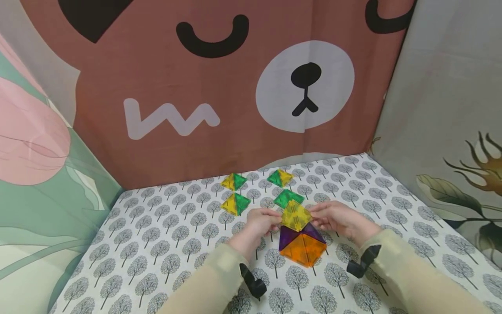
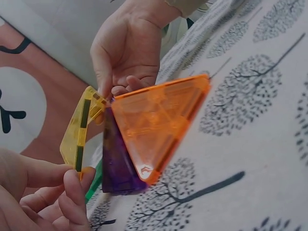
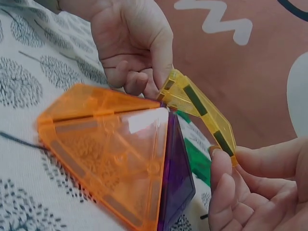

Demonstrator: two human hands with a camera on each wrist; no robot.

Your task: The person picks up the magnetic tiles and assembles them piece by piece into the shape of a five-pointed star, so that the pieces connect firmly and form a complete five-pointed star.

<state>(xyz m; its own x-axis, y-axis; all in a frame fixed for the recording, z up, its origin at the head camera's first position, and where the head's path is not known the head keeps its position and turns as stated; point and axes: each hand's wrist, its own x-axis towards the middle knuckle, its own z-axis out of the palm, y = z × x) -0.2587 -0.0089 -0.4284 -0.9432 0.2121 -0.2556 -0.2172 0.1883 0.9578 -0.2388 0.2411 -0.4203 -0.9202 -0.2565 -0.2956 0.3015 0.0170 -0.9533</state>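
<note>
Both hands pinch a pair of joined yellow triangular magnetic tiles [image 1: 296, 214] from opposite corners. My left hand [image 1: 260, 221] grips the left corner and my right hand [image 1: 339, 218] the right one, each between thumb and fingers. In both wrist views the yellow pair bends at its middle seam. Right in front of it stands a pyramid of orange tiles [image 1: 305, 249] and purple tiles [image 1: 289, 236], close to the yellow edge; whether they touch I cannot tell. Behind the yellow pair is a green tile piece [image 1: 288, 198], partly hidden by it.
Several yellow-and-green tile pyramids stand farther back: one at back left [image 1: 234, 181], one nearer on the left [image 1: 235, 203], one at back right [image 1: 280, 178]. A tree-print cloth [image 1: 157, 244] covers the table. A bear-print curtain [image 1: 196, 161] hangs along its far edge.
</note>
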